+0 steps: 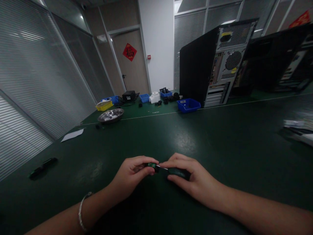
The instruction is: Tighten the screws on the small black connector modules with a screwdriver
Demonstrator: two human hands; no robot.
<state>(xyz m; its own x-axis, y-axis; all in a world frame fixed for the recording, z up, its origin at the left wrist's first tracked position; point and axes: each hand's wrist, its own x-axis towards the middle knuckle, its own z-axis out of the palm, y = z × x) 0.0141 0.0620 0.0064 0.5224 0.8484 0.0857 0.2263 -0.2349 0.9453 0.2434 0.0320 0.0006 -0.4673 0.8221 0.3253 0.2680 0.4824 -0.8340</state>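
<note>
Near the middle of the green table, my left hand (134,174) pinches a small green circuit board piece (151,165) with a dark part at its right end. My right hand (193,178) is closed around the dark handle of a screwdriver-like tool (178,172). The tool's thin metal shaft points left, and its tip meets or nearly meets the dark end of the small piece; exact contact is too small to tell. My right index finger reaches along the shaft, close to my left fingertips.
A dark pen-like object (42,168) and white paper (72,135) lie left. Farther back are a metal dish (111,115), yellow tray (104,105), blue bin (188,105) and black computer tower (198,67). Blurred items (298,130) sit at the right edge.
</note>
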